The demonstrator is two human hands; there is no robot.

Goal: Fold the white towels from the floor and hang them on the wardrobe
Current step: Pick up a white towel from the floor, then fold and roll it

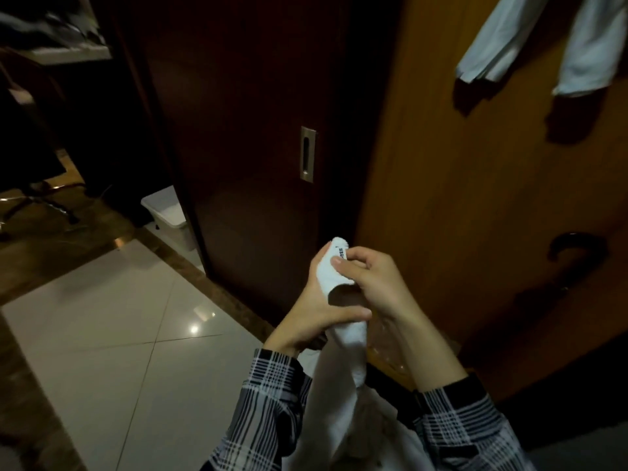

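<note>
Both hands grip 1 white towel (334, 270): right hand (377, 280) pinching its corner at 12 o'clock, left hand (316, 317) curled round it at 6; the loose tail could sag, skewing the fold.

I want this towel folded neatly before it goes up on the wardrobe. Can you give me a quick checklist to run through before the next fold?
1. Both hands on the towel: ok. The left hand grips it lower down, and the right hand pinches the top by the label.
2. Towel spread flat for folding: not ok, it is bunched into a roll between the hands.
3. Lower end off the floor: cannot tell, it hangs out of view behind the sleeves.
4. Room on the wardrobe door: ok, bare wood shows left of the two hung towels.
5. Edges matched up: cannot tell.
</note>
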